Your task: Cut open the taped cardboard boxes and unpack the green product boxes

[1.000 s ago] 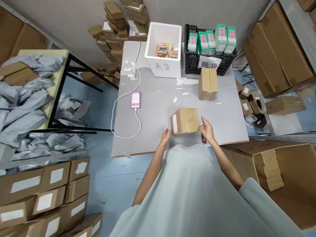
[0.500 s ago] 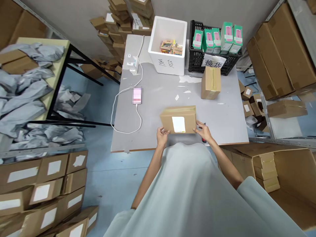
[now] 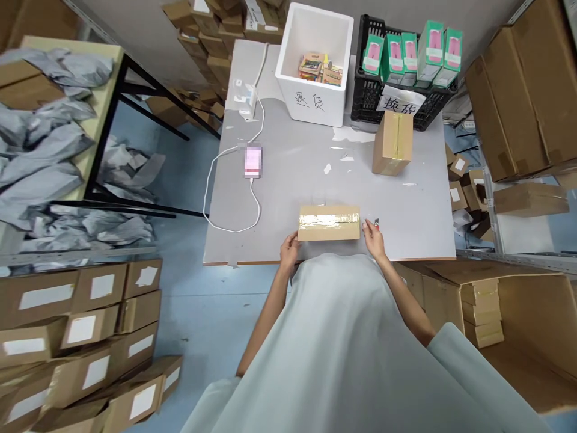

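A cardboard box (image 3: pixel 329 231) lies near the table's front edge, its shiny taped seam facing up. My left hand (image 3: pixel 289 248) grips the box's left end, thumb and fingers at the corner. Just off the right end, my right hand (image 3: pixel 374 239) is closed over a small dark tool, apparently a box cutter (image 3: pixel 377 222); only its tip shows past the fingers, and the palm hides the rest.
A second taped box (image 3: pixel 392 144) stands before a black crate (image 3: pixel 364 99) of green-and-pink packs. Beside it is a white foam bin (image 3: pixel 311 113). A phone (image 3: pixel 253 162) on a white cable lies left. Stacked cartons (image 3: pixel 92 328) and a large open carton (image 3: pixel 532 325) flank the table.
The box has been turned so its white label is out of sight and the taped seam faces up. My right hand has left the box and closed over the box cutter beside it.
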Motion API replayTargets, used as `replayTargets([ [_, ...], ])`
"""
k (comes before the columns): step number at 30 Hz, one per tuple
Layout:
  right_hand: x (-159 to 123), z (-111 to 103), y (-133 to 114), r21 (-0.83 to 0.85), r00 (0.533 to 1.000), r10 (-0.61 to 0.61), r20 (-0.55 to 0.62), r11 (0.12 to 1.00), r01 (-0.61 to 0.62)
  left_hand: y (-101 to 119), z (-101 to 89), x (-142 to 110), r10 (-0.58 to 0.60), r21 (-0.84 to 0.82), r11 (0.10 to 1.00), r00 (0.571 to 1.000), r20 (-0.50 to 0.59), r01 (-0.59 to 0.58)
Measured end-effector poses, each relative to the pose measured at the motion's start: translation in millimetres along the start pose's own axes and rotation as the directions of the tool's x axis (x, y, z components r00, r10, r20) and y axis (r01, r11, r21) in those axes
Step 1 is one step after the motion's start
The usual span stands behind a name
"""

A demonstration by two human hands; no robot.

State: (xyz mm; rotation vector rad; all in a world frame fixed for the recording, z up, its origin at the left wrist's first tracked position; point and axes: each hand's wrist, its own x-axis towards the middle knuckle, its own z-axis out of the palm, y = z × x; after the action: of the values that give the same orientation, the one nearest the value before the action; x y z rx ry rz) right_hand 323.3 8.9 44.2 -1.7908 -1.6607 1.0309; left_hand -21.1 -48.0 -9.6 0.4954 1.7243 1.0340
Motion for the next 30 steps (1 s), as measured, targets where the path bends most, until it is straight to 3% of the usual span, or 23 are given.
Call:
replayTargets([
  [3,3.5,1.2,-24.6,-0.075,0.992,-0.124,-0.005,0.990,0.123,8.5,0.3,12.6,-0.011,-0.005,1.000,1.000,-0.019,0.011],
  [6,4.4,3.8,-39.1,-0.215,0.936,-0.308,0.167,0.916,0.340,14.2,4.2,21.0,-0.027,-0.004,1.000,0.999,-0.028,0.027],
  [8,3.9,3.5,-39.3,-0.280,0.913,-0.320,0.252,0.879,0.385,15.7,9.0,23.4,-0.040,-0.005,0.999,0.999,-0.031,0.040],
  [13,3.9,-12.7,-24.8,-0.356,0.931,-0.248,0.269,0.872,0.335,18.2,28.6,23.1,-0.077,-0.020,0.997,0.997,0.012,0.077],
  [17,6.3,-36.0,-27.2,-0.238,0.964,-0.188,0.188,0.943,0.231,27.9,42.2,20.9,-0.092,-0.040,0.995,0.993,0.072,0.095],
  [20,4.7,-44.8,-48.8,-0.109,0.979,-0.169,0.110,0.977,0.181,39.3,51.1,15.8,-0.094,-0.071,0.992,0.988,0.123,0.103],
  [25,-5.1,-34.1,-98.0,-0.008,0.989,-0.117,0.093,0.993,0.118,61.5,66.0,-6.3,-0.030,-0.133,0.990,0.983,0.182,0.055],
  [30,-6.5,-30.5,-111.2,0.141,0.994,-0.076,0.072,0.988,0.066,91.3,47.1,-33.1,0.160,-0.084,0.985,0.984,0.082,-0.154],
])
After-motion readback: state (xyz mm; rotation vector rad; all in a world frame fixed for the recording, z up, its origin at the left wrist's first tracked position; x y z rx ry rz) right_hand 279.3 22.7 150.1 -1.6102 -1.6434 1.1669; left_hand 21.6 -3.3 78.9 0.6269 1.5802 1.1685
